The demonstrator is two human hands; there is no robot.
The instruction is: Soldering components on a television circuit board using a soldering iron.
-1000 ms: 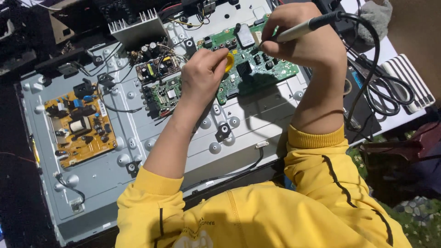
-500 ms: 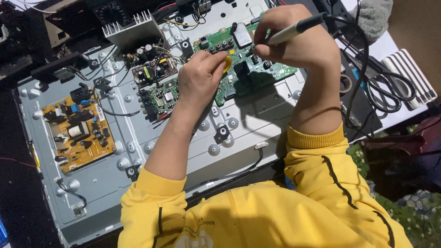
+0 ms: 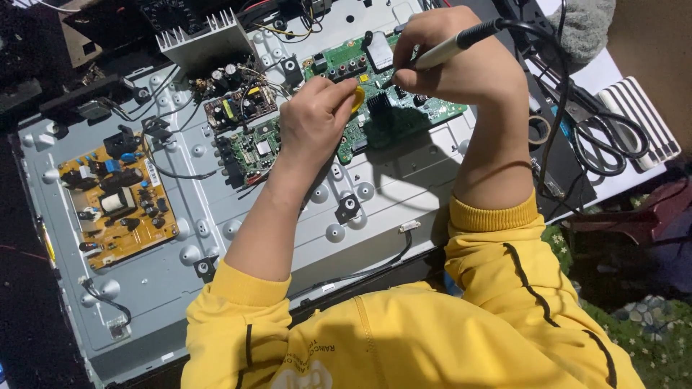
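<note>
- Hands first: right hand point(image 3: 454, 61) is curled tight round a soldering iron point(image 3: 450, 49), pen-style, fingers wrapped on the pale handle; the dark end of the handle sticks out up and to the right, with a black cord point(image 3: 555, 94) running off it
- iron's tip end points down-left at the green main board point(image 3: 389, 108), right by the black heatsink point(image 3: 380, 103); the tip itself is too small to tell if it's touching
- left hand point(image 3: 313, 119) is closed too, fingers bunched and pinching a small yellow thing point(image 3: 357, 99); looks like a flat plastic pick, can't say for sure; it sits against the green board just left of the heatsink
- the two hands are close together over that board, not touching
- board is mounted upper middle on the grey metal back panel point(image 3: 216, 274) of a flat screen lying face down
- elsewhere on the panel: an orange-brown power board point(image 3: 115, 202) at the left; a finned aluminium heatsink point(image 3: 198, 39) at the top
- scissors point(image 3: 598, 137) lie on the right, well apart from the hands; both sleeves are yellow point(image 3: 504, 288)
</note>
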